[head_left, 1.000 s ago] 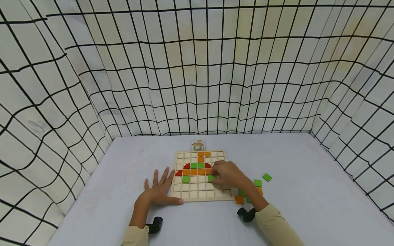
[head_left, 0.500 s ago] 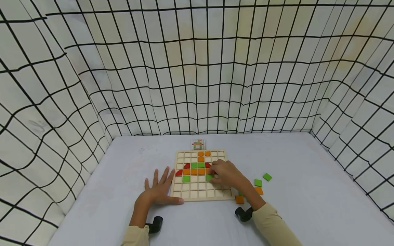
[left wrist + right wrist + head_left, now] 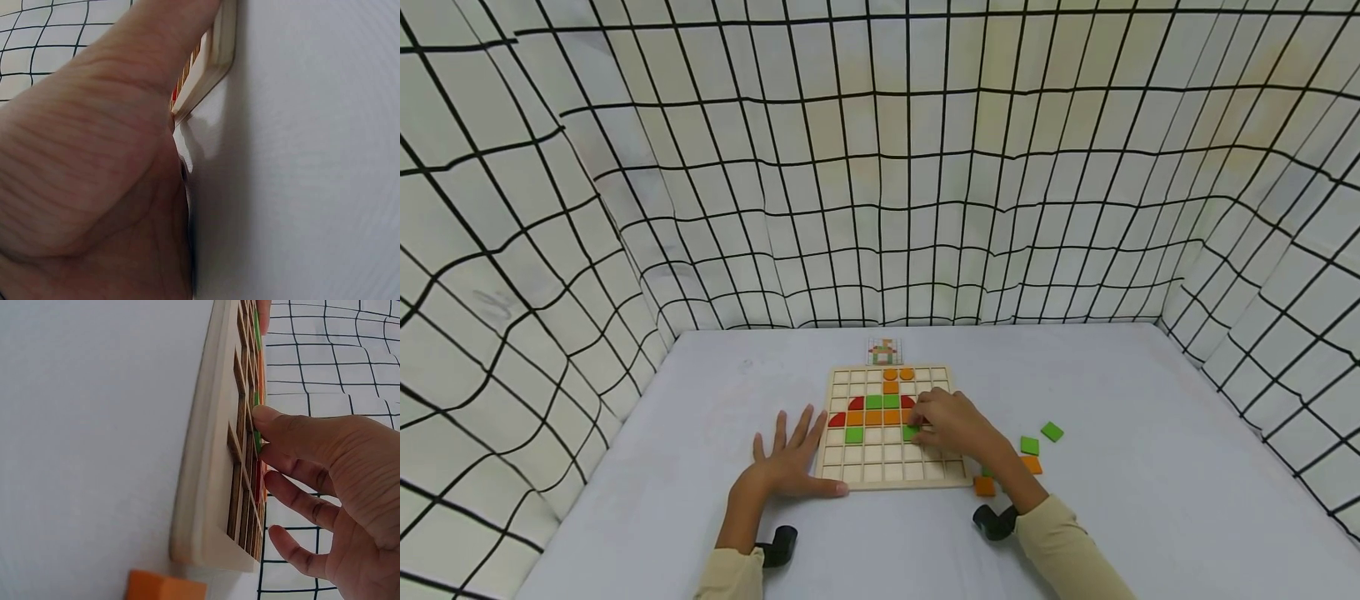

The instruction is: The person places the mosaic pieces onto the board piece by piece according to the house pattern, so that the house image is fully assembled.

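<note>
Pinching a green tile [image 3: 910, 433], right fingers [image 3: 303, 499] bend while left fingers [image 3: 780, 432] splay, a printed card [image 3: 884, 352] beyond.

Left hand [image 3: 785, 472] with splayed fingers [image 3: 804, 431], right hand [image 3: 957, 424] with thumb [image 3: 301, 432] near curved forefinger [image 3: 302, 470].

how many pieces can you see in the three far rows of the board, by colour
Orange pieces: 3
Green pieces: 2
Red pieces: 2
Total: 7 visible; the right hand covers part of the third row, so any piece under it cannot be counted.
</note>
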`<state>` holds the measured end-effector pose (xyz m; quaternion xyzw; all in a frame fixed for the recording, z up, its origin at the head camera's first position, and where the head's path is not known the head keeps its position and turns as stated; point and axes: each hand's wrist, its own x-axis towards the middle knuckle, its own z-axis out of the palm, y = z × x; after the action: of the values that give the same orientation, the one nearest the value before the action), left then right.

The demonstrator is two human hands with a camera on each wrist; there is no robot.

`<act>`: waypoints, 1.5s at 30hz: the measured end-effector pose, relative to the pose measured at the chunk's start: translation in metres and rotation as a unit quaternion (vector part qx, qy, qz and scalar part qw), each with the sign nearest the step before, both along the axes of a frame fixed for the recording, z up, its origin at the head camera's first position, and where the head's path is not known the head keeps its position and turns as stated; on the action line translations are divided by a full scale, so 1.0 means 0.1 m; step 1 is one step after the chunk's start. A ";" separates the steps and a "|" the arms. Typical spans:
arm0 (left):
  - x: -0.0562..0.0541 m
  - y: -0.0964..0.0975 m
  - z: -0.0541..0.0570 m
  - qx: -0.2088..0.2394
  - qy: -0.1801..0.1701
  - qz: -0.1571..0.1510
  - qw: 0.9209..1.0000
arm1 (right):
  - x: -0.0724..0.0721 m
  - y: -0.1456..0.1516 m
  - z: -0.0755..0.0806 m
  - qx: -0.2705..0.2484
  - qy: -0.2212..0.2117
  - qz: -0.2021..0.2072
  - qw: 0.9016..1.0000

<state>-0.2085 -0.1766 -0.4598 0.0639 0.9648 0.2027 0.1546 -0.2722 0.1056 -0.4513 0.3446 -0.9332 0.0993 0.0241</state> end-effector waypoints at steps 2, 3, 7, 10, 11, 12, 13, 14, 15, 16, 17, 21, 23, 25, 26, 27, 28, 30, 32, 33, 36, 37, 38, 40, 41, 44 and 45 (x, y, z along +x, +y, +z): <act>0.00 0.00 0.00 0.000 0.000 0.000 1.000 | 0.00 0.00 0.00 0.000 0.001 0.000 1.000; 0.00 0.00 0.00 0.000 0.001 0.000 1.000 | 0.00 0.00 -0.01 -0.001 0.002 0.002 1.000; 0.00 0.00 0.00 0.002 -0.001 0.001 1.000 | 0.01 0.01 -0.01 -0.004 0.006 0.001 1.000; -0.01 0.00 -0.01 0.002 -0.003 0.001 1.000 | 0.01 0.01 -0.02 -0.006 0.010 0.000 1.000; -0.01 0.00 -0.01 0.002 -0.004 0.001 1.000 | 0.02 0.00 -0.02 -0.007 0.012 -0.001 1.000; -0.02 0.00 -0.01 0.002 -0.005 0.002 1.000 | 0.02 0.00 -0.02 -0.007 0.013 -0.001 1.000; -0.02 0.00 -0.01 0.002 -0.007 0.002 1.000 | 0.02 0.00 -0.02 -0.008 0.014 -0.002 1.000; -0.02 0.00 -0.02 0.000 -0.008 0.002 1.000 | 0.02 0.00 -0.03 -0.007 0.016 -0.003 1.000; -0.03 0.00 -0.01 0.000 -0.008 0.001 1.000 | 0.02 0.00 -0.03 -0.006 0.018 -0.004 1.000; -0.03 0.00 -0.01 0.000 -0.007 0.000 1.000 | 0.02 0.00 -0.03 -0.006 0.019 -0.007 1.000; -0.03 0.00 -0.01 -0.001 -0.007 0.000 1.000 | 0.02 0.01 -0.03 -0.005 0.020 -0.008 1.000; -0.03 0.01 0.00 -0.003 -0.004 0.001 1.000 | 0.03 0.02 -0.02 -0.007 0.018 -0.010 1.000; -0.02 0.01 0.00 -0.005 -0.003 0.001 1.000 | 0.03 0.02 -0.01 -0.007 0.017 -0.011 1.000; -0.02 0.01 0.00 -0.005 -0.003 0.002 1.000 | 0.04 0.03 -0.01 -0.003 0.021 -0.014 1.000; -0.02 0.01 0.00 -0.005 -0.003 0.001 1.000 | 0.04 0.04 -0.01 0.002 0.026 -0.016 1.000; -0.02 0.01 -0.01 -0.005 -0.002 0.001 1.000 | 0.04 0.05 -0.01 0.006 0.030 -0.017 0.999; -0.02 0.00 -0.01 -0.004 -0.002 0.001 1.000 | 0.04 0.07 -0.01 0.004 0.029 -0.020 0.999; -0.02 0.00 -0.01 -0.004 -0.002 0.001 1.000 | 0.06 0.11 0.00 0.000 0.031 -0.026 0.999; -0.02 0.01 -0.01 -0.004 -0.002 -0.001 1.000 | 0.07 0.16 0.02 -0.008 0.025 -0.036 0.999; -0.03 0.01 -0.01 -0.004 -0.002 -0.001 1.000 | 0.08 0.19 0.03 -0.014 0.018 -0.042 0.999; -0.03 0.00 -0.01 -0.009 -0.003 -0.001 1.000 | 0.11 0.27 0.08 -0.023 0.006 -0.064 0.998; -0.03 0.00 -0.01 -0.010 -0.004 -0.001 1.000 | 0.12 0.30 0.10 -0.023 0.003 -0.069 0.997; -0.04 -0.01 -0.01 -0.010 -0.005 0.000 1.000 | 0.13 0.33 0.11 -0.026 0.002 -0.074 0.997; -0.04 -0.01 -0.02 -0.013 -0.006 0.000 1.000 | 0.15 0.39 0.12 -0.028 0.007 -0.079 0.996; -0.04 -0.01 -0.02 -0.013 -0.006 -0.001 1.000 | 0.16 0.42 0.12 -0.028 0.011 -0.079 0.996; -0.04 -0.01 -0.02 -0.009 -0.006 -0.002 1.000 | 0.19 0.53 0.12 -0.030 0.015 -0.083 0.996; -0.04 0.00 -0.02 -0.009 -0.006 -0.003 1.000 | 0.21 0.57 0.12 -0.029 0.016 -0.084 0.996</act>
<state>-0.2122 -0.1770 -0.4617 0.0642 0.9654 0.1943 0.1615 -0.2516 0.1624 -0.4389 0.2660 -0.9550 0.1181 0.0568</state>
